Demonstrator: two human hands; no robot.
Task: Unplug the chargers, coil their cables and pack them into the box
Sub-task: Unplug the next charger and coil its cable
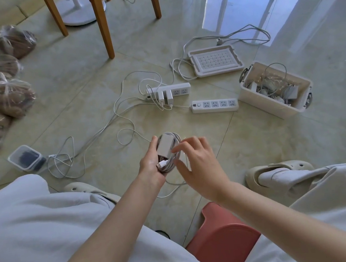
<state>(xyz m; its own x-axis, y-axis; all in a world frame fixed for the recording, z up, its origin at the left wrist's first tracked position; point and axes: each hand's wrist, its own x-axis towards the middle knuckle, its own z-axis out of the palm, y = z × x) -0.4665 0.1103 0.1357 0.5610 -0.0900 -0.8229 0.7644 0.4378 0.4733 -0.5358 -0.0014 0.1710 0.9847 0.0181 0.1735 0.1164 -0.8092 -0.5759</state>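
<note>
Pale tile floor (218, 138) lies open between our hands and the cream plastic box (273, 107), which sits well off to the right, its top open and cables inside. Ahead, a white power strip (181, 88) carries two plugged chargers. Our left hand (150, 164) curls round the white charger brick with coiled cable (166, 150). Our right hand (198, 164) is at the coil, fingers bent and blurred; we cannot tell whether it grips.

Glossy tiled floor (256, 142); smooth white plastic power strips (214, 104), charger (165, 146) and box (273, 105); varnished wooden chair legs (103, 24); crinkled clear plastic bags (8, 96); matt red plastic stool (222, 240).
</note>
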